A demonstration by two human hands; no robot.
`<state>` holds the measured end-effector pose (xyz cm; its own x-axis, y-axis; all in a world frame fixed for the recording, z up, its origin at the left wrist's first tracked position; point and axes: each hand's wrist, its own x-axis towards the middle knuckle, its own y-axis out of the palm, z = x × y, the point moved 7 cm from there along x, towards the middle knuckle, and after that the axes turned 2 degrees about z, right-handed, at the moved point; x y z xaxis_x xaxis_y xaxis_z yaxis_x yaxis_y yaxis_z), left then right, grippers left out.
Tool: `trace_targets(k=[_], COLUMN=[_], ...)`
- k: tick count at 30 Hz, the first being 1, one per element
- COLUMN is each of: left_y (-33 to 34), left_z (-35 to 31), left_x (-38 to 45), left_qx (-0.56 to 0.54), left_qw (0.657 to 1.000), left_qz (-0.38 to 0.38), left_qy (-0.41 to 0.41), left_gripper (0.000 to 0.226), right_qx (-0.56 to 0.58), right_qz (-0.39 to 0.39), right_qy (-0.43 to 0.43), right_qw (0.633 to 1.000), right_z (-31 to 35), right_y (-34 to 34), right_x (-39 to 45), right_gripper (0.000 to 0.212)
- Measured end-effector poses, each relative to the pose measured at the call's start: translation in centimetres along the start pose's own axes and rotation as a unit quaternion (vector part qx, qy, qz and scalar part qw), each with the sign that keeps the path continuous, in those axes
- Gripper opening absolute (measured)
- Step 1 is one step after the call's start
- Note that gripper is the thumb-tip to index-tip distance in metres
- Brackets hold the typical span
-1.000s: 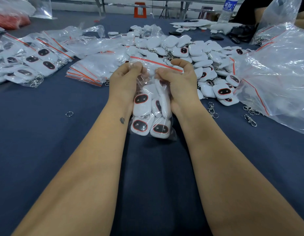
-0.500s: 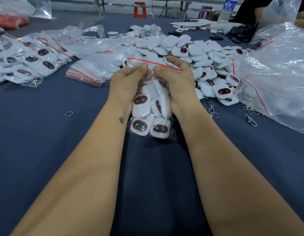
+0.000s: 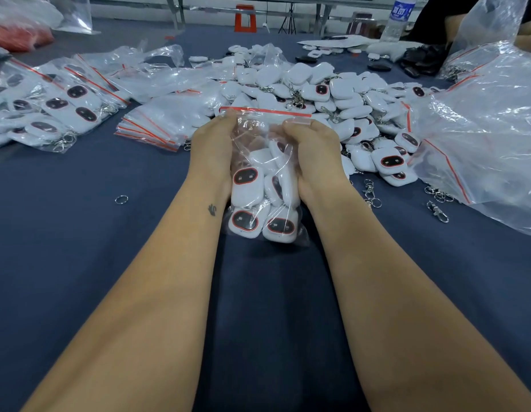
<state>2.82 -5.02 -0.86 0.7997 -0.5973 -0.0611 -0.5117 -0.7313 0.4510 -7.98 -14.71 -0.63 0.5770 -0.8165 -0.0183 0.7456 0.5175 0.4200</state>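
A clear zip bag (image 3: 265, 135) with a red seal strip stands upright on the dark blue table (image 3: 79, 233), filled with several white keychain gadgets (image 3: 246, 185) that have dark oval faces ringed in red. My left hand (image 3: 212, 150) grips the bag's left side just under the strip. My right hand (image 3: 313, 153) grips the right side at the same height. The fingertips of both hands press into the plastic near the top; the fingers behind the bag are hidden.
A big heap of loose white gadgets (image 3: 332, 93) lies behind the bag. Filled bags (image 3: 59, 108) and a stack of empty zip bags (image 3: 157, 126) sit at left. A large crumpled plastic bag (image 3: 490, 138) is at right. Loose key rings (image 3: 121, 199) and clasps (image 3: 436, 211) dot the cloth.
Both hands have slid apart along the top of the bag, left hand leftward and right hand rightward, so the red strip now lies straighter across.
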Motion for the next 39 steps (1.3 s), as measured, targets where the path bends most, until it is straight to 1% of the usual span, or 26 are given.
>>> trace_targets(k=[3, 5, 10, 13, 15, 18, 21, 24, 25, 28, 33, 36, 39], left_y=[-0.8, -1.2, -0.8, -0.6, -0.3, 0.4, 0.4, 0.2, 0.2, 0.5, 0.7, 0.6, 0.3], left_z=[0.0, -0.1, -0.5, -0.6, -0.5, -0.4, -0.7, -0.9, -0.9, -0.9, -0.8, -0.9, -1.5], left_x=[0.2, 0.2, 0.2, 0.2, 0.1, -0.3, -0.3, -0.3, -0.3, -0.5, -0.6, -0.8, -0.6], left_qx=[-0.032, -0.046, -0.09, -0.117, -0.108, -0.068, -0.055, -0.05, -0.047, -0.054, -0.036, -0.036, -0.063], left_qw=[0.999, 0.998, 0.995, 0.993, 0.994, 0.996, 0.995, 0.996, 0.995, 0.994, 0.997, 0.997, 0.995], left_qz=[-0.032, -0.039, -0.015, -0.005, 0.016, 0.062, 0.06, 0.057, 0.061, 0.075, 0.056, 0.041, 0.015], left_qy=[0.022, 0.025, 0.031, 0.021, 0.012, 0.022, 0.052, 0.057, 0.057, 0.06, 0.048, 0.062, 0.077], left_gripper=[0.014, 0.01, 0.02, 0.018, 0.014, 0.013, 0.016, 0.025, 0.027, 0.03, 0.022, 0.019, 0.021], right_qx=[0.018, 0.012, 0.02, 0.046, 0.058, 0.027, -0.004, -0.061, -0.065, -0.03, -0.009, -0.025, -0.041], right_qz=[0.003, 0.006, 0.01, 0.016, 0.013, 0.005, 0.001, -0.005, -0.006, -0.007, -0.016, -0.017, -0.008], right_qy=[0.001, -0.002, -0.016, -0.017, -0.019, -0.031, -0.039, -0.068, -0.073, -0.067, -0.068, -0.069, -0.035], right_qw=[1.0, 1.0, 1.0, 0.999, 0.998, 0.999, 0.999, 0.996, 0.995, 0.997, 0.998, 0.997, 0.998], right_z=[0.1, 0.1, 0.4, 0.5, 0.5, 0.6, 0.7, 1.0, 1.1, 1.1, 0.9, 0.8, 0.4], right_y=[0.0, 0.0, 0.0, -0.1, 0.0, 0.1, 0.2, -0.1, -0.1, 0.1, 0.2, 0.2, 0.1], right_x=[0.1, 0.1, -0.2, -0.2, -0.2, -0.2, -0.2, -0.3, -0.3, -0.4, -0.3, -0.1, 0.1], right_gripper=[0.02, 0.022, 0.018, 0.02, 0.019, 0.016, 0.017, 0.017, 0.018, 0.019, 0.025, 0.028, 0.034])
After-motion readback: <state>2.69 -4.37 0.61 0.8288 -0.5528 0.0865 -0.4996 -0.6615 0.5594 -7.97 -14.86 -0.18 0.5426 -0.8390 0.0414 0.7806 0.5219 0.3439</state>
